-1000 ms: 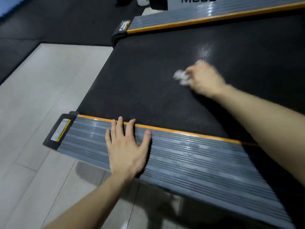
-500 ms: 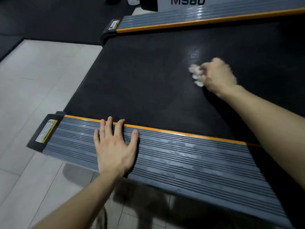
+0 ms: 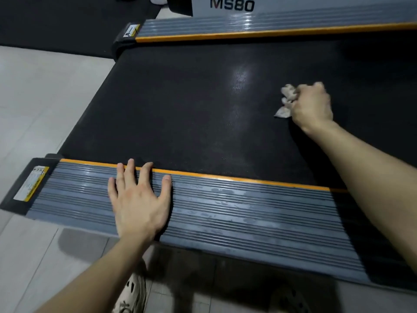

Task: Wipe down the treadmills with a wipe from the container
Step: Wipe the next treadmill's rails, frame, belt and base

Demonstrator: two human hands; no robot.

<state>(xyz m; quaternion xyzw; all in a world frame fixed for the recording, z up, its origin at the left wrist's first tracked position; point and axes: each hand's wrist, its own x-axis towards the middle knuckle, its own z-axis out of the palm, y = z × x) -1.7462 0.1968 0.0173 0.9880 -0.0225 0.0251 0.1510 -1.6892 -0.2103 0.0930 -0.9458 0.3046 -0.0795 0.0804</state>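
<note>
Since a second ago the right hand [image 3: 312, 107] has slid the wipe [image 3: 286, 101] rightward along the treadmill belt [image 3: 180, 109], away from the pale sheen [image 3: 240, 80] it was just under before. Its fingers [image 3: 316, 88] are curled tight round the crumpled white wipe, which sticks out to the left of the knuckles and touches the black belt. The left hand [image 3: 140, 199] stays flat on the grey ribbed side rail [image 3: 248, 211] nearest the camera, fingers straight and spread, fingertips reaching the orange strip [image 3: 225, 177] at the belt's edge. Faint smeared patches show on the rail to the right of that hand. A yellow-and-white label [image 3: 31, 184] sits on the rail's black end cap. Across the belt runs the far rail [image 3: 225, 30], below a white panel marked "MS80" [image 3: 232, 5]. A pale perforated shoe [image 3: 132, 294] stands on the tiled floor [image 3: 33, 109].
</note>
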